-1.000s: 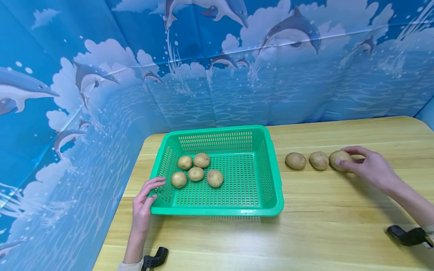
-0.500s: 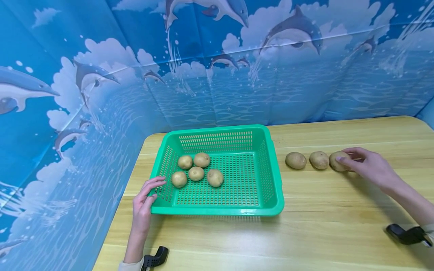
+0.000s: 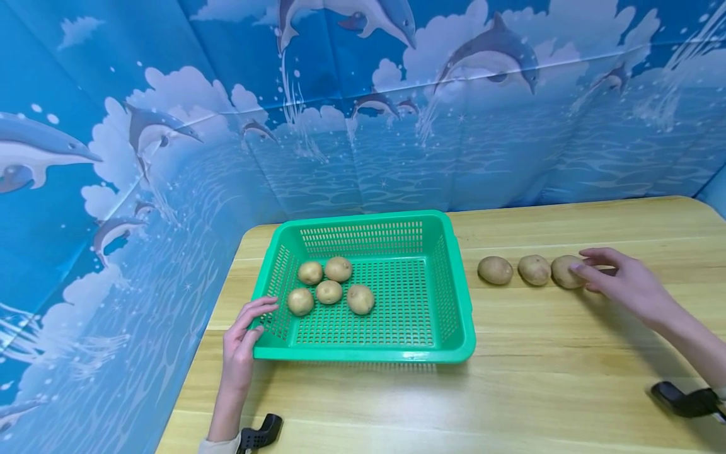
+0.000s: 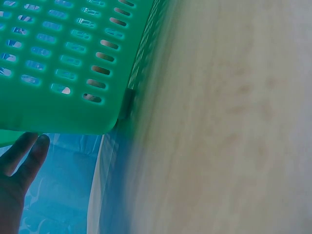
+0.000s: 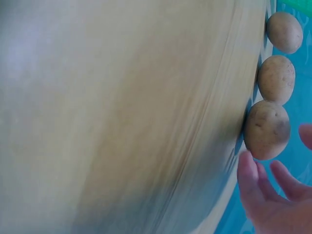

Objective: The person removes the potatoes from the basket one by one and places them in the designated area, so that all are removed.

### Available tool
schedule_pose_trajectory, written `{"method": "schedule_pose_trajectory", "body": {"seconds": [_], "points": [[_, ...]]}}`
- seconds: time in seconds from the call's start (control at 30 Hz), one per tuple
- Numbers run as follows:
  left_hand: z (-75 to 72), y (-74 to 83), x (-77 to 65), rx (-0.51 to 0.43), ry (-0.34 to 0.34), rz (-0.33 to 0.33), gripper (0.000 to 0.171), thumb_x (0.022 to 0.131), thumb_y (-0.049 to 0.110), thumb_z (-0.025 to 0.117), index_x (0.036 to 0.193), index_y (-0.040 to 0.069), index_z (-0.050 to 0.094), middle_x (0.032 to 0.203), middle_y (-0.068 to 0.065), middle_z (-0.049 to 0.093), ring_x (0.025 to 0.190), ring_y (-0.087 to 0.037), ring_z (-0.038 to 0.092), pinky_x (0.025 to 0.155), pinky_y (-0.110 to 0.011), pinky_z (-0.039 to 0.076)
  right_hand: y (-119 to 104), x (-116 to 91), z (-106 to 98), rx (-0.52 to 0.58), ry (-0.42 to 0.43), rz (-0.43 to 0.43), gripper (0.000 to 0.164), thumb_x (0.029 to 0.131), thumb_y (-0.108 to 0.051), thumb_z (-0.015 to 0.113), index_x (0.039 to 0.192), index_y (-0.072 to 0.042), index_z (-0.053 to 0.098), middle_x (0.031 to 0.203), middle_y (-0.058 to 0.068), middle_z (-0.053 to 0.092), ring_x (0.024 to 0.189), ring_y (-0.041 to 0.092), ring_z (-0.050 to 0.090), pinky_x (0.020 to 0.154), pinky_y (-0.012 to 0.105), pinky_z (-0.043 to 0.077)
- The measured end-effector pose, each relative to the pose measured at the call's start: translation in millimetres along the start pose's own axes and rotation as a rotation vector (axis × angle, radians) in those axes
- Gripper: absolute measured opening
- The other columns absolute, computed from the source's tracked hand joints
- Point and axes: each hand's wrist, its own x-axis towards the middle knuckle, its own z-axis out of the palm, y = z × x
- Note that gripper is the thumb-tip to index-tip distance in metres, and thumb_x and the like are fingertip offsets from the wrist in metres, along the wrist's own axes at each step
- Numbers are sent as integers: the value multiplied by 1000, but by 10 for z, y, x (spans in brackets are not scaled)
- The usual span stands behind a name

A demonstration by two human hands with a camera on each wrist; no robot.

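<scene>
The left hand (image 3: 241, 343), fingers relaxed, rested on the green basket (image 3: 363, 354), centre-left; the right hand (image 3: 635, 290), fingers parted and gripping nothing, was at the rightmost potato (image 3: 564, 272), centre-right. Gentle, even fingertip contact seemed best against rolling.

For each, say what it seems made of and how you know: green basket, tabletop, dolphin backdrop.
Green basket: probably moulded plastic, glossy; uniform colour, regular slots, bright highlights.
Tabletop: wood or wood-look laminate, smooth, slightly glossy; grain lines, soft glare.
Dolphin backdrop: fabric or vinyl, slight sheen; creases.
</scene>
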Motion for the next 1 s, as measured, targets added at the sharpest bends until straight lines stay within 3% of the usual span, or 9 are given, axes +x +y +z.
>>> {"method": "schedule_pose_trajectory", "body": {"seconds": [0.03,0.1,0.23,0.33,0.47,0.53,0.77,1.0], "points": [[0,1,0,-1,0,-1,45,83,-19,32,114,-12,64,127,-25,56,130,-30,45,109,-31,31,-9,-13,7,-18,41,-9,60,101,-34,52,143,7,39,133,32,46,85,-14,50,63,20,50],[-2,0,1,0,1,-4,45,83,-19,32,114,-12,64,127,-25,57,130,-30,45,110,-31,31,-39,-35,22,-46,125,-23,56,101,-34,53,140,4,44,132,29,49,92,-3,53,62,14,45],[-4,2,5,2,4,-8,45,83,-19,33,114,-11,64,127,-23,57,130,-30,45,110,-32,31,-111,-73,55,-68,257,-65,47,99,-30,57,134,1,53,123,20,58,92,-3,51,64,3,38],[-6,1,5,1,4,-8,45,83,-19,33,114,-10,65,127,-23,57,130,-30,45,110,-32,31,-169,-93,88,-46,304,-106,41,98,-26,61,130,-2,57,112,-2,61,86,-17,47,68,0,38],[-8,-7,3,3,3,-9,46,83,-19,33,114,-9,65,127,-23,57,130,-30,45,110,-32,31,-256,-116,146,-17,311,-170,37,96,-23,64,128,-5,60,104,-24,55,87,-17,50,72,2,40],[-8,-10,4,6,3,-11,46,82,-19,33,114,-9,65,127,-23,57,130,-29,45,110,-32,31,-303,-115,178,-9,297,-187,36,96,-22,65,128,-7,61,104,-22,58,88,-17,51,73,2,40],[-2,0,2,5,4,-16,47,82,-18,34,114,-7,66,127,-21,58,131,-30,44,111,-33,30,-499,-124,320,21,215,-210,36,96,-22,64,130,-10,60,114,7,64,92,-14,54,75,2,41],[-3,-3,7,1,1,-3,47,82,-19,33,114,-8,66,126,-23,57,130,-31,44,111,-33,30,-719,-139,433,-4,123,-256,37,95,-23,66,131,-12,59,115,9,65,94,-9,57,78,5,43]]}}
